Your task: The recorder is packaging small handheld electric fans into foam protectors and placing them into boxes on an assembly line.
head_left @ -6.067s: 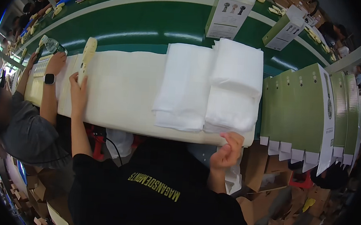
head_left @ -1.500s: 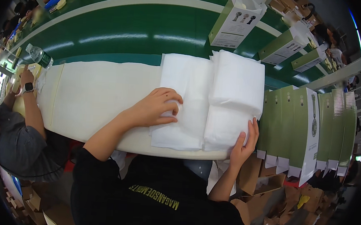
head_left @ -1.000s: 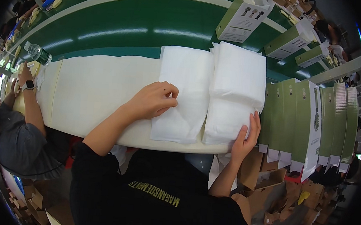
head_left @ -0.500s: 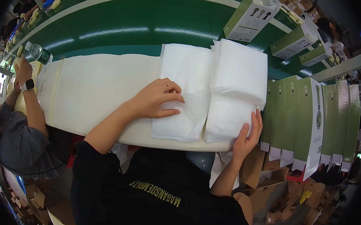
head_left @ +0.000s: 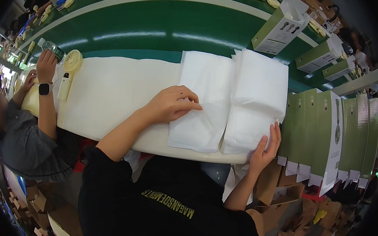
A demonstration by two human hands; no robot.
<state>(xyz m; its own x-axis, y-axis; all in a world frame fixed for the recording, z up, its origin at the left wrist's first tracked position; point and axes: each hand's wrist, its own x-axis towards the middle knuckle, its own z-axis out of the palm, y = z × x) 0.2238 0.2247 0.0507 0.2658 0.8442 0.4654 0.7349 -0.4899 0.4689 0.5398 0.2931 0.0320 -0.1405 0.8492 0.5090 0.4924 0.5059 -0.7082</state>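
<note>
Both hands (head_left: 172,106) rest on white pouches (head_left: 205,101).

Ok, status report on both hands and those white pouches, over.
Left hand flat on the left pouch stack, fingers spread. Right hand at the right stack's near corner. Green boxes crowd the right side.

Flat green cartons (head_left: 324,132) stacked upright at right, open green-white boxes (head_left: 279,28) on far conveyor
</note>
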